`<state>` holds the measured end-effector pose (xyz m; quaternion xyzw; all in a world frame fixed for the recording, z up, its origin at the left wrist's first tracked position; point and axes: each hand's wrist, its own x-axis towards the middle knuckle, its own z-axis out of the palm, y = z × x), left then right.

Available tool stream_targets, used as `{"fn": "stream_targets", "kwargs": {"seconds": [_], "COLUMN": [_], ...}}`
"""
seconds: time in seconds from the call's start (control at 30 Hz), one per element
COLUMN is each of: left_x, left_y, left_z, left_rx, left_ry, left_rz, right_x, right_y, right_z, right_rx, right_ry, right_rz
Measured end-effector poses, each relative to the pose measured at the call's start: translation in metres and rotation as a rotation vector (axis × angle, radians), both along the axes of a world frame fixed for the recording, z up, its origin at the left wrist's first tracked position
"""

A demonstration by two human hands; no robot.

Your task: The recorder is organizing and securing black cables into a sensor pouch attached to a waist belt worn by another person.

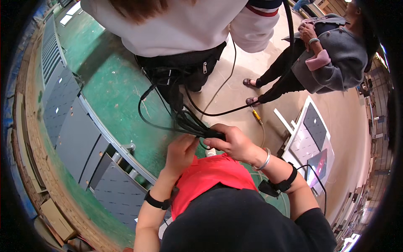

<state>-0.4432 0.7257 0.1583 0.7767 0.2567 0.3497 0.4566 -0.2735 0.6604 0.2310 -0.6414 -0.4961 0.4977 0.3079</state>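
Observation:
A bundle of black cables [192, 125] hangs in front of my red apron [222, 166]. Its near end is gathered in my right hand [237, 143], whose fingers and thumb close round it. My left hand [179, 153] is beside it on the left, thumb and fingers pinched together at the cables' edge; what exactly lies between those fingertips is hidden. From the bundle the cables run up to a black waist bag [184, 69] on a person in a white top. One cable [222, 113] loops off to the right and upward. Black straps circle both my forearms.
The person in the white top [180, 29] stands close in front. Another person in a grey jacket [336, 63] stands at the far right. Grey panels [82, 138] lie along a conveyor on the left. More panels [308, 138] and a yellow-handled piece [257, 116] are at right.

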Motion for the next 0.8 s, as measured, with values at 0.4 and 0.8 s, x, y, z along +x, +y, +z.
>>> {"fn": "stream_targets", "kwargs": {"seconds": [0.4,0.8], "left_x": [-0.003,0.021], "left_y": [-0.014,-0.024], "left_z": [0.024,0.034], "left_rx": [-0.449,-0.418], "left_ry": [0.017,0.105], "left_rz": [0.006,0.102], "right_x": [-0.009,-0.002], "right_y": [0.001,-0.012], "right_z": [-0.029,-0.033], "right_rx": [0.445,0.459], "right_ry": [-0.465,-0.257], "right_rz": [0.079,-0.100]}}
